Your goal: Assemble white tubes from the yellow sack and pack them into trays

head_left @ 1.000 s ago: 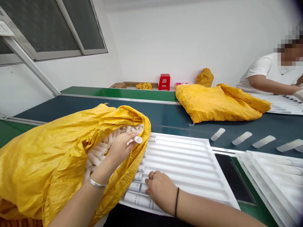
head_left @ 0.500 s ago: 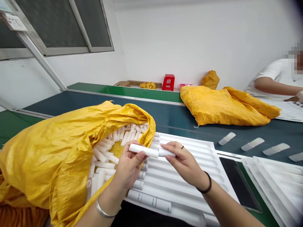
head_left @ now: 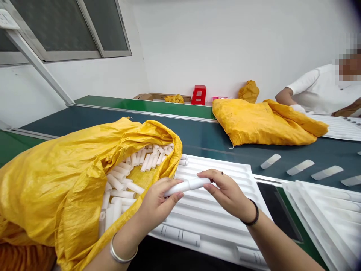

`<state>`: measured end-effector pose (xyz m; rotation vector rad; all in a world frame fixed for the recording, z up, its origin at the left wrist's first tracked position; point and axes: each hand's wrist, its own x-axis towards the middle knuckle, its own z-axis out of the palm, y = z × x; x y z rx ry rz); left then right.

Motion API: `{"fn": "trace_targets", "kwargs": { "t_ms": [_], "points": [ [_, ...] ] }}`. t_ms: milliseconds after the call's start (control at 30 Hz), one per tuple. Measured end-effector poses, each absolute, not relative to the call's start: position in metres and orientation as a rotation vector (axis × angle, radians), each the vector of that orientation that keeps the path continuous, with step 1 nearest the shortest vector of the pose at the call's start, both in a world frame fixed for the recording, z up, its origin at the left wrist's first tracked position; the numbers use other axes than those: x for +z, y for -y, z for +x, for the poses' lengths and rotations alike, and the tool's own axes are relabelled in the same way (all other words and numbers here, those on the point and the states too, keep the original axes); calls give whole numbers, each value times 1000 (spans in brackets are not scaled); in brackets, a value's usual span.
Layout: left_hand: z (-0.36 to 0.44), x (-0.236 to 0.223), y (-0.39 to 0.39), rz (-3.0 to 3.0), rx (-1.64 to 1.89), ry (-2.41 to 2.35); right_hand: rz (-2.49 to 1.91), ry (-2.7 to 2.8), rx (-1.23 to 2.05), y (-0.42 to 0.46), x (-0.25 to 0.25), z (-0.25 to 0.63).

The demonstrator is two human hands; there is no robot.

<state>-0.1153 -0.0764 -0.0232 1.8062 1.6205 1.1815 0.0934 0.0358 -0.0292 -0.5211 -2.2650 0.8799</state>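
Observation:
My left hand is closed around a plain white tube. My right hand pinches a short white piece that meets the tube end to end at a visible seam. The pair is held roughly level above a white ribbed tray. Printed white cylinders lie in the tray's near groove, and others sit by its left edge, partly hidden by my left hand. To the left, a yellow woven sack gapes open, with many loose white tubes inside.
Several frosted tubes lie on the dark conveyor belt. A second yellow sack rests across it. Stacked trays and a black flat panel are at right. A co-worker in a white shirt sits beyond; a red stool is behind.
The tube and short piece have swung so the right end tilts up, and my left hand has turned further over the tube. The co-worker's arm has shifted left. The view has moved slightly.

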Motion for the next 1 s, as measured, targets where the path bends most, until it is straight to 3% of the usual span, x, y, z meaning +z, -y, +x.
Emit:
{"fn": "trace_targets", "kwargs": {
  "t_ms": [300,733,833,1000],
  "points": [
    [-113,-26,71,2199,1203,-1600,-630,2251,967,-39,-26,97],
    [-112,-25,67,2354,1073,-1569,-789,2080,1566,-37,-25,95],
    [-113,-25,66,2275,1046,-1591,-779,2168,1430,-36,-24,96],
    [-112,-22,67,1999,1058,-1581,-460,2358,912,-33,-22,98]
  ]
}}
